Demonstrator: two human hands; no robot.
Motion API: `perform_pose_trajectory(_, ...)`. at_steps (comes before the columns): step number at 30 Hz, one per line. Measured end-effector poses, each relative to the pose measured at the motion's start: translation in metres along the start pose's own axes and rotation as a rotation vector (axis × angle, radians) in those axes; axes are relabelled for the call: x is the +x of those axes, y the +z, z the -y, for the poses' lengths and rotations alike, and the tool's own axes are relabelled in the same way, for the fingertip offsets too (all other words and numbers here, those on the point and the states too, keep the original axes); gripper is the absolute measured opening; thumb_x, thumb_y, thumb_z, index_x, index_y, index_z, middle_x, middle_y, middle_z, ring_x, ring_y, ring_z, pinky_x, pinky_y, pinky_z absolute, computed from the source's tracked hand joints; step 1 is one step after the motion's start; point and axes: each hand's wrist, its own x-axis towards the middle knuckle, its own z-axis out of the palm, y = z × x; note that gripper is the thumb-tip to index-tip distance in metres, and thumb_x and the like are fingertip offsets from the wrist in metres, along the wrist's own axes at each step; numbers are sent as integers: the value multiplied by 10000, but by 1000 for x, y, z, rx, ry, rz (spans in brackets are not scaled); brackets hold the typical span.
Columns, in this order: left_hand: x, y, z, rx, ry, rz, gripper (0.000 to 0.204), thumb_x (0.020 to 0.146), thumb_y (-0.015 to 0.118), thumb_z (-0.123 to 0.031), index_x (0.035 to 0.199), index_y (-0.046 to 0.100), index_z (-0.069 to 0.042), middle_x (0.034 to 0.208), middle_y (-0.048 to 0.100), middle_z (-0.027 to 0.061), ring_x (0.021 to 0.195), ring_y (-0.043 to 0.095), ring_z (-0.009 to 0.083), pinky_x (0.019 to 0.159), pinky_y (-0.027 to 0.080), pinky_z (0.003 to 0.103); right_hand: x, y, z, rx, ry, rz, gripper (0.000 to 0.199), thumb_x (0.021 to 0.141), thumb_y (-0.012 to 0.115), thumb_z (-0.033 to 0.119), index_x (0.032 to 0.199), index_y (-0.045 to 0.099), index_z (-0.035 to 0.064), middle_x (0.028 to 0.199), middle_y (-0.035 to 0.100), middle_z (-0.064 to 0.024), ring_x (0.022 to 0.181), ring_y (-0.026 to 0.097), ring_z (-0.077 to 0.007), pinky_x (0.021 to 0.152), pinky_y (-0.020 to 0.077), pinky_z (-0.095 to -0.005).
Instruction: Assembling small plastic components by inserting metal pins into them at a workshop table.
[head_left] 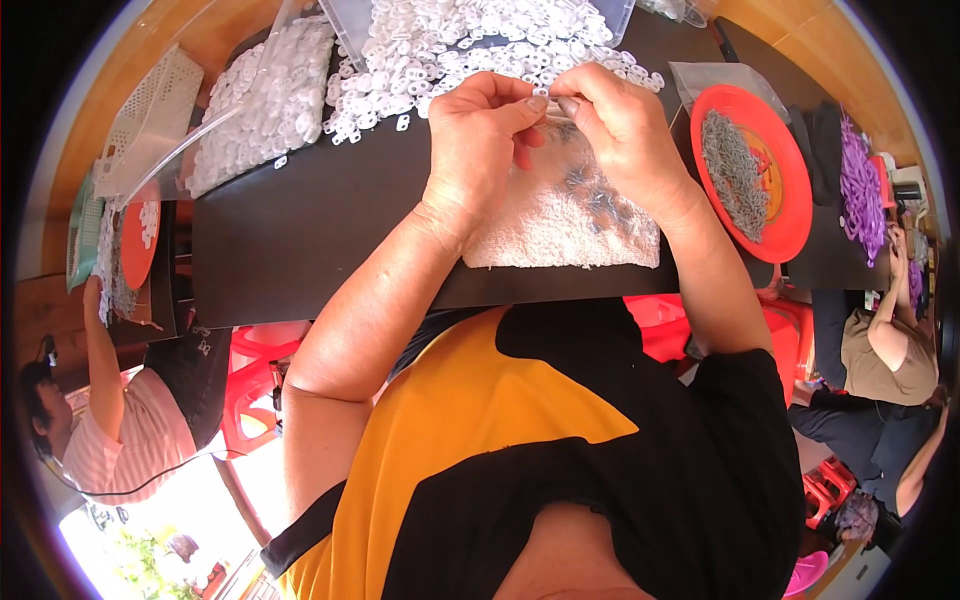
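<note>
left hand (480,135), right hand (620,130), pinching (together) small part (553,106)

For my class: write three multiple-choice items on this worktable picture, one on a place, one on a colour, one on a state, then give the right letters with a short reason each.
1. Where does the white towel lie?
A. on the black table, under the hands
B. on the red plate
C. on the floor

2. What colour is the plate of grey metal pieces?
A. blue
B. red
C. white

3. How are the hands held?
A. flat on the table, apart
B. one in the lap
C. together, fingertips pinching a small piece

Key: 1 A, the towel lies on the table below the hands. 2 B, the rim is red. 3 C, the left hand and right hand meet at the fingertips over the towel.
</note>
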Motion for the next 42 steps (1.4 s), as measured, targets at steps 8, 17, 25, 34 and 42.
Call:
perform_pose_trajectory(8, -2, 4, -2, 163, 2, -3, 78, 867, 635, -21, 920, 621, 35, 749, 635, 73, 601, 568, 113, 487, 421, 230, -2, 4, -3, -54, 45, -1, 137, 806, 545, -10, 927, 593, 32, 858, 657, -142, 771, 635, -349, 658, 493, -424)
perform_pose_trajectory(17, -3, 5, 6, 134, -26, -57, 59, 876, 614, -12, 908, 608, 37, 748, 629, 78, 581, 555, 113, 449, 400, 230, -7, 15, -1, 30, 100, -30, 148, 811, 525, -37, 927, 598, 19, 828, 662, -145, 749, 645, -304, 666, 497, -374)
perform_pose_trajectory(25, -3, 5, 12, 48, -34, -93, 54, 882, 615, -3, 910, 594, 40, 753, 626, 81, 562, 545, 112, 443, 390, 222, -9, 19, -2, 143, 155, -47, 164, 775, 535, -58, 907, 602, 13, 832, 659, -158, 759, 639, -346, 670, 501, -399)
perform_pose_trajectory(34, -1, 8, 16, 26, 3, -111, 54, 876, 626, -1, 900, 591, 32, 740, 626, 80, 542, 534, 107, 422, 369, 215, -7, 18, -5, 272, 265, -15, 163, 776, 523, -71, 888, 618, 1, 756, 646, -135, 656, 621, -244, 619, 485, -322)
perform_pose_trajectory(42, -2, 6, 14, 6, 0, -131, 60, 878, 614, -12, 909, 588, 32, 738, 623, 89, 539, 532, 117, 441, 388, 233, -5, 19, -6, 247, 185, -57, 166, 798, 543, -36, 918, 638, 28, 810, 654, -125, 675, 624, -260, 621, 484, -333)
